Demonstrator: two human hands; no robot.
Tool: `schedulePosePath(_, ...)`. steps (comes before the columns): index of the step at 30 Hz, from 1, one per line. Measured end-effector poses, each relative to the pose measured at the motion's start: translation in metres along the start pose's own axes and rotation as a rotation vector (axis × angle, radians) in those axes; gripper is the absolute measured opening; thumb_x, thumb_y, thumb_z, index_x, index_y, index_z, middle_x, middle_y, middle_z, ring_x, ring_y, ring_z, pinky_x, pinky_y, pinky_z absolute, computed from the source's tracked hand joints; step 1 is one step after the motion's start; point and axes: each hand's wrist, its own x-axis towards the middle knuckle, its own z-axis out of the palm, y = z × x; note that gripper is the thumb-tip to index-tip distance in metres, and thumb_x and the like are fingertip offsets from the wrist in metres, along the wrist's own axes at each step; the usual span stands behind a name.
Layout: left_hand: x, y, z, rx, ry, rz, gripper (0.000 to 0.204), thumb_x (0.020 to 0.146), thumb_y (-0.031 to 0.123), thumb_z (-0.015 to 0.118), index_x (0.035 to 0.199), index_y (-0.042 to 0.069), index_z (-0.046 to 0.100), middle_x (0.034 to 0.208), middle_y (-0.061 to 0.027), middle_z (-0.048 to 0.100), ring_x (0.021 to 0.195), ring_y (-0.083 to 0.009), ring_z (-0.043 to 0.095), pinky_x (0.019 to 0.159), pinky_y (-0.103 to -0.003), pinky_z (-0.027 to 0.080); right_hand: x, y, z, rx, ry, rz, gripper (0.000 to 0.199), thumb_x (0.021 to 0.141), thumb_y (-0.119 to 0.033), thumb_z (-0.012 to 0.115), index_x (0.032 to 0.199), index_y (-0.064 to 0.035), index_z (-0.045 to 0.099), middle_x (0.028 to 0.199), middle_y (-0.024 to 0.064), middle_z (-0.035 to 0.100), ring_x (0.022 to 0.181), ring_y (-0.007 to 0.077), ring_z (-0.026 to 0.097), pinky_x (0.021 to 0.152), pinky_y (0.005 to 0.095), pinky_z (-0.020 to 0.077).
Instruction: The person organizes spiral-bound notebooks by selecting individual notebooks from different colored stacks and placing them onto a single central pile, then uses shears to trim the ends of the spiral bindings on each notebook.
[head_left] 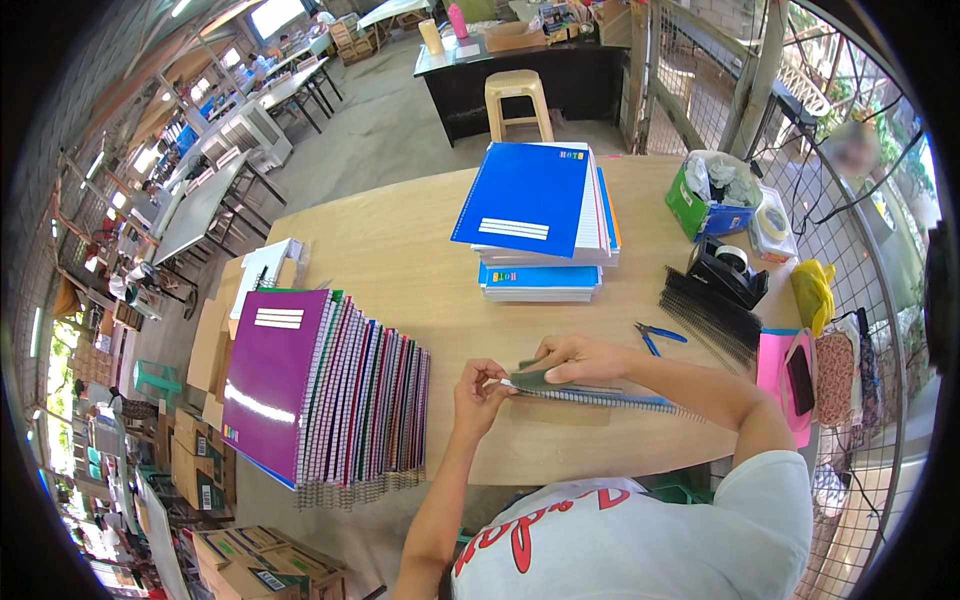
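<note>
Just in front of me, a notebook (610,398) stands nearly edge-on on the table, with a row of dark wire binding along its upper side. My left hand (480,397) pinches its left end, thumb and fingertips closed together. From the right, my right hand (578,357) grips the notebook near that same end, its fingers bent over a dark grey-green flat part (540,380). Exactly what lies between the left fingertips is too small to make out. Blue-handled pliers (660,336) rest beyond my right forearm.
A tall stack of spiral notebooks (275,370) with a purple cover stands left. Blue-covered notebooks (530,200) are piled at the far middle. To the right are dark binding wires (712,318), a black tape dispenser (728,272), a green box (708,200) and a pink folder (775,350).
</note>
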Motion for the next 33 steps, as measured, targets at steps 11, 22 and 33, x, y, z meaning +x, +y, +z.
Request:
schedulePosePath(11, -0.001, 0.001, -0.005, 0.029, -0.04, -0.03, 0.038, 0.078, -0.011, 0.072, 0.106, 0.004, 0.051, 0.096, -0.0043, 0.056, 0.09, -0.011, 0.058, 0.079, -0.025, 0.055, 0.02, 0.047, -0.003, -0.419, -0.163, 0.116, 0.05, 0.091, -0.051, 0.06, 0.123, -0.0142, 0.07, 0.117, 0.0193, 0.06, 0.104, 0.0318, 0.057, 0.091, 0.0413, 0.0462)
schedulePosePath(22, -0.016, -0.017, 0.022, -0.156, 0.088, 0.018, 0.033, 0.08, 0.024, 0.083, 0.092, 0.007, 0.058, 0.093, -0.0011, 0.055, 0.086, -0.0105, 0.05, 0.077, -0.024, 0.039, -0.143, 0.169, 0.011, -1.186, 0.948, 0.495, 0.065, 0.081, -0.042, 0.073, 0.131, -0.0043, 0.054, 0.129, 0.0209, 0.054, 0.129, 0.0395, 0.043, 0.113, 0.0501, 0.0307)
schedulePosePath(33, -0.007, 0.0, 0.03, -0.267, 0.088, -0.068, 0.031, 0.079, 0.016, 0.085, 0.1, 0.004, 0.065, 0.097, -0.0012, 0.063, 0.091, -0.0096, 0.056, 0.083, -0.026, 0.044, -0.081, -0.062, -0.034, -0.871, 0.621, -0.212, 0.044, 0.079, -0.024, 0.076, 0.119, -0.012, 0.063, 0.103, 0.0086, 0.062, 0.105, 0.0288, 0.059, 0.104, 0.0529, 0.0389)
